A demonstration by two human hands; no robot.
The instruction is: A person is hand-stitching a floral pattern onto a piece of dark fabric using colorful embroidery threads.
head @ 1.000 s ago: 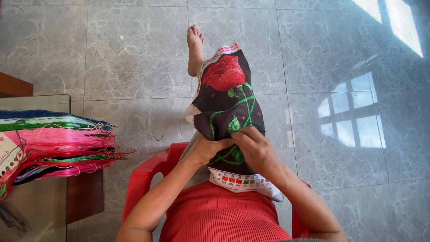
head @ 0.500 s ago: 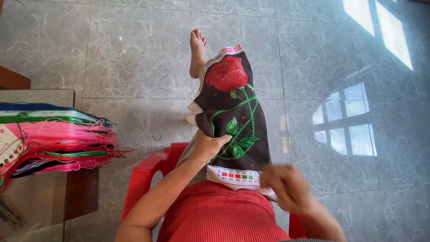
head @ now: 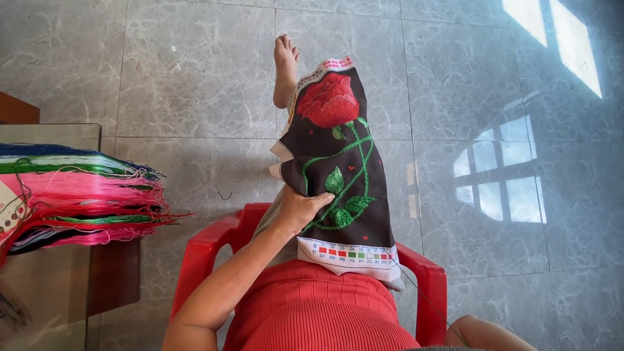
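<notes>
Red plastic armchair (head: 208, 250) on grey marble-tile floor (head: 182, 78), open floor ahead and right; glass-topped table (head: 58, 133) with pink and green thread skeins (head: 84, 198) close at left. Black cross-stitch cloth with red rose (head: 338, 162) draped over the raised leg; left hand (head: 302, 208) rests curled on its left edge, fingers pressing the fabric. Right hand outside the picture, only its forearm (head: 484, 333) showing.

Grey marble floor tiles (head: 195, 71) mirror a bright window (head: 500, 172); a red plastic chair (head: 208, 250) adjoins a glass-topped table (head: 52, 299).
</notes>
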